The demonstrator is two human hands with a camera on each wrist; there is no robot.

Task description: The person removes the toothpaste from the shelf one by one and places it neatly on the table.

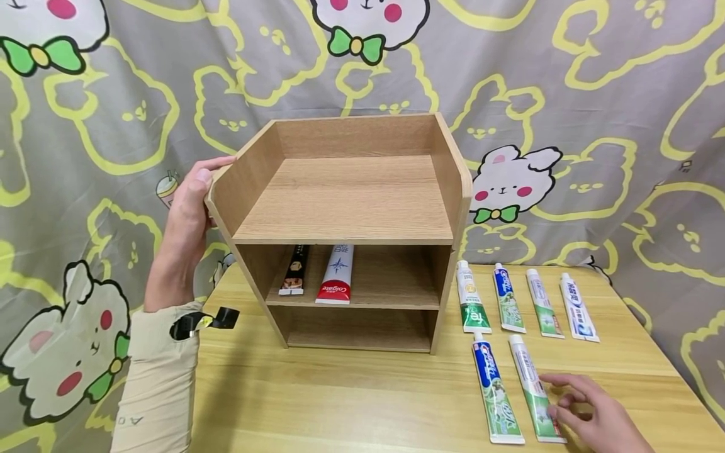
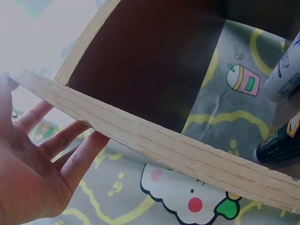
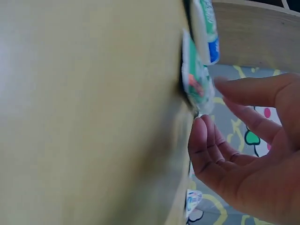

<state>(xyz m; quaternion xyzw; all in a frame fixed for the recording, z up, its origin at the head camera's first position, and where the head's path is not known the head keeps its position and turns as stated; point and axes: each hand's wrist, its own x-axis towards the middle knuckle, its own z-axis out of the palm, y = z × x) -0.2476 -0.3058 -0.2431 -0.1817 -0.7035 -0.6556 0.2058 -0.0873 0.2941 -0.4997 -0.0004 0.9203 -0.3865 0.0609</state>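
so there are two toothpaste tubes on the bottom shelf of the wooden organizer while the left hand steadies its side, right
Not quite: the two toothpaste tubes lie on the middle shelf of the wooden organizer; its bottom shelf holds nothing, as the head view shows. The left hand does hold its side.

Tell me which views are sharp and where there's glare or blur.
Head view: evenly lit, sharp on the shelf unit. Left wrist view: washed out at top left behind the left hand. Right wrist view: the table is a soft blur, the right hand clearer.
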